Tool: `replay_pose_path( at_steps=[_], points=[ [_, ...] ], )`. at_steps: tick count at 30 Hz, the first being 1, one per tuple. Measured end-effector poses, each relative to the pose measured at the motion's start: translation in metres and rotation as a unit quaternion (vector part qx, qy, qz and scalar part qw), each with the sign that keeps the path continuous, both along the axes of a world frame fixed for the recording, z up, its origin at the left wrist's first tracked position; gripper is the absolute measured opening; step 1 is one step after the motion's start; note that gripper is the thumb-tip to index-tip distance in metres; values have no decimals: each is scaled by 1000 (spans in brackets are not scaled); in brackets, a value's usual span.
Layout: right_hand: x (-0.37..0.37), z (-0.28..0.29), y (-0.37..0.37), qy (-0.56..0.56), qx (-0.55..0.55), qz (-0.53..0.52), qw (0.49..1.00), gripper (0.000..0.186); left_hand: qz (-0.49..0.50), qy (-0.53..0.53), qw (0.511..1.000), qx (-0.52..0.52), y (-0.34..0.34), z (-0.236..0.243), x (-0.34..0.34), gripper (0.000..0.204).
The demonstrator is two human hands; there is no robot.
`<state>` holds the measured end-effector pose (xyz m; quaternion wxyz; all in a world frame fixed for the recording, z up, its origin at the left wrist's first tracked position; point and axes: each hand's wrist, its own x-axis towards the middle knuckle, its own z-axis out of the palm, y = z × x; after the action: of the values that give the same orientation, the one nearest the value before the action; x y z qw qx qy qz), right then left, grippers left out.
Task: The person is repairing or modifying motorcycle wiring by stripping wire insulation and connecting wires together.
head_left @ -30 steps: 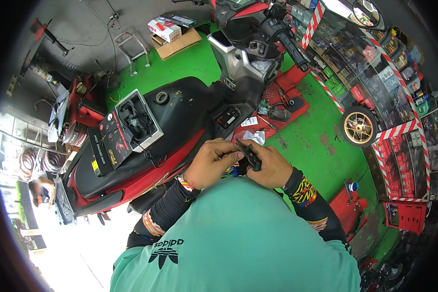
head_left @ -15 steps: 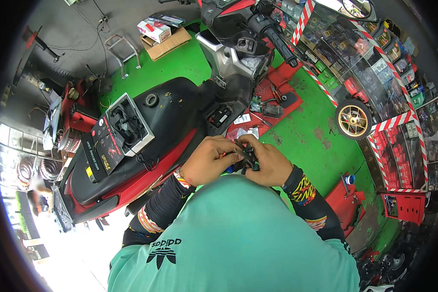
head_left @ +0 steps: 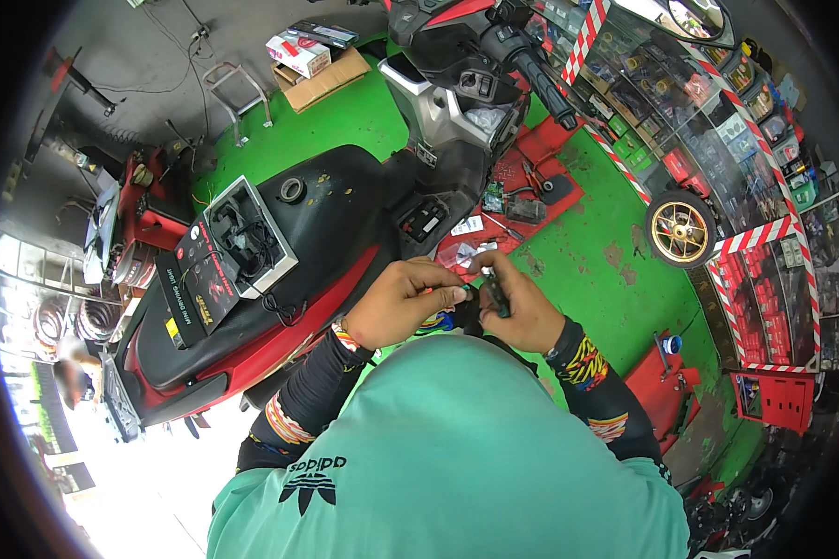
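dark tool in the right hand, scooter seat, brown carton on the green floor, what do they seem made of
Dark tool: perhaps dull metal or hard plastic, but the right hand covers much of it. Scooter seat: probably vinyl, matte black, from its smooth, soft sheen and yellowish scuffs. Brown carton: likely plain cardboard, with a dull tan surface and thin flat panels.

dark tool (head_left: 497,296) in the right hand (head_left: 528,312), left hand (head_left: 393,306) beside it, black-and-red scooter (head_left: 340,219) beyond

gold-rimmed wheel (head_left: 680,229) | display shelves (head_left: 657,112) edged in red-and-white stripes (head_left: 755,235) | cardboard box (head_left: 324,86) on green floor (head_left: 578,265)
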<state>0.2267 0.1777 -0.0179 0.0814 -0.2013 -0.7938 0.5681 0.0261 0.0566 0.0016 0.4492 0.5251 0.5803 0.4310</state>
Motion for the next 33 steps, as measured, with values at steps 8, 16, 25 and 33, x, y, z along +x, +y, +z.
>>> replay_pose_path(
  at_steps=[8, 16, 25, 33],
  points=[
    [19, -13, 10, -33, 208, -203, 956, 94, 48, -39, 998, -24, -7, -2, -3, 24],
    [8, 6, -4, 137, 68, -139, 978, 45, 65, -91, 993, -30, -9, 2, -1, 23],
    [-24, 36, -16, 200, 110, -69, 971, 37, 35, -82, 996, 30, -17, 16, 2, 23],
    [-32, 35, -18, 213, 166, -41, 962, 36, 44, -57, 997, 3, -28, 12, -3, 21]
  ],
)
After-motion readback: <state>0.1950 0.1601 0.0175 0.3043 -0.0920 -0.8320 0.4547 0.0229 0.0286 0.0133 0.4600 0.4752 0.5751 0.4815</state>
